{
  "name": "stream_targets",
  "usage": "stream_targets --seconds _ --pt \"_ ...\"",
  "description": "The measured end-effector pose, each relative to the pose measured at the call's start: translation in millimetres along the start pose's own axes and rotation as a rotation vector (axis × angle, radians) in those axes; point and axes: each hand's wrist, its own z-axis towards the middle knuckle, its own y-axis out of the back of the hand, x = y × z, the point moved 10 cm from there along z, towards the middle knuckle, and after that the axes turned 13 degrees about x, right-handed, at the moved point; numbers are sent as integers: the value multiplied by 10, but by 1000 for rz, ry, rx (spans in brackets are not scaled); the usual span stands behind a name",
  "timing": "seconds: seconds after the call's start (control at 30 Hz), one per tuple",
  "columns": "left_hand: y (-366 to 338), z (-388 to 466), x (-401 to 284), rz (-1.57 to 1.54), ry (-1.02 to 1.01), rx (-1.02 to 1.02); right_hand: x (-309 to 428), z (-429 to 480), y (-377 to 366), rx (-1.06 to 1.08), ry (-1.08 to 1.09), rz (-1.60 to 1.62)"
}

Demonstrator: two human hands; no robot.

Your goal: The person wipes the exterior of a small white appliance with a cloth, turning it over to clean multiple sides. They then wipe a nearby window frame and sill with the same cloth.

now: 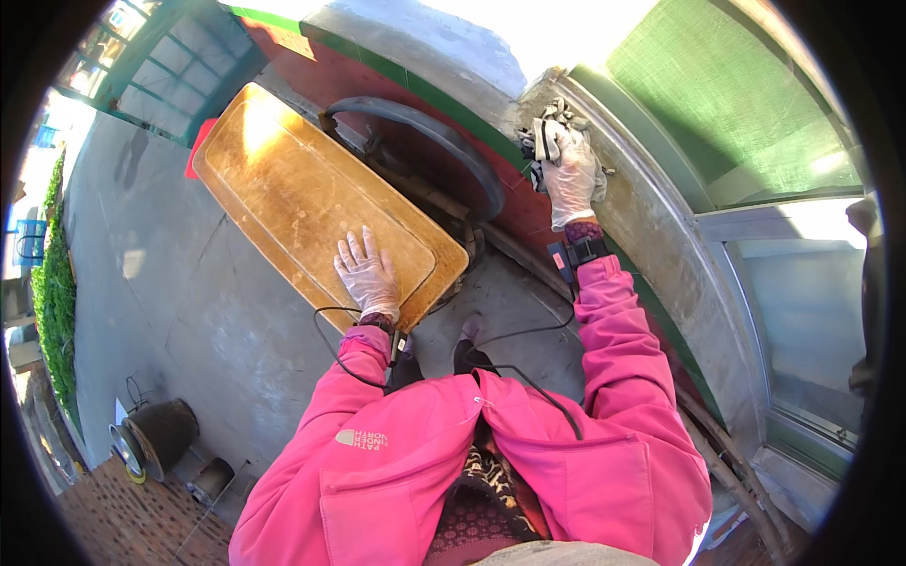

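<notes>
My left hand [367, 276], in a clear disposable glove, rests palm down on a worn orange-brown tabletop [297, 191]. Its fingers are spread a little and hold nothing. The top has a raised inner edge, scuffs and a patch of sunlight at its far end. Farther up on the right, my right hand [570, 173], gloved the same way, grips a crumpled black-and-white rag [555, 138]. That rag lies on the ledge [623, 191] below a window, near its corner. Fingers and bunched folds hide part of the cloth.
Beside the table a large grey wheel-like ring [453, 152] leans at the red and green wall [509, 152]. A window with a green screen [729, 99] borders the ledge. A dark pot [166, 431] stands lower left. Wooden poles [736, 474] lean lower right. Cables [527, 330] hang from both wrists.
</notes>
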Motion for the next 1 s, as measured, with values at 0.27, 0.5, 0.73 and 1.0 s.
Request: stream_targets --seconds 0.27,0.5,0.73,1.0 --pt "97 -45 7 -92 -30 -75 582 29 -198 -8 285 -89" --pt "164 -34 22 -132 -25 -41 1102 592 -866 158 516 -245" --pt "203 -18 56 -184 -13 30 1543 1175 -1592 289 710 -350" --pt "209 -10 102 -255 -10 63 1973 1724 -2385 375 829 -507"
